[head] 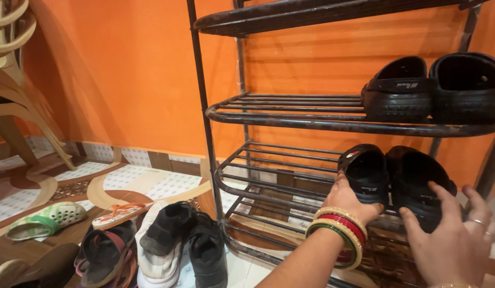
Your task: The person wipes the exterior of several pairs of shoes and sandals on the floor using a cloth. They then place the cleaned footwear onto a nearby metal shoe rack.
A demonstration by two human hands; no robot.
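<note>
Metal shoe rack point(290, 124) against orange wall point(124, 74). On the third shelf, at right, sit two black slides. Left hand point(351, 200), bangles point(338, 229) at wrist, presses on the near end of the left slide point(366, 172); its grip is closed around the heel edge. Right hand point(455, 240), fingers spread, rests against the right slide point(421, 184), not clasping it. One shelf up: a pair of black clogs point(434, 88). On floor at left, near: mixed shoes point(167, 240), a green clog point(47, 218). Stacked plastic chairs point(12, 80) far left.
</note>
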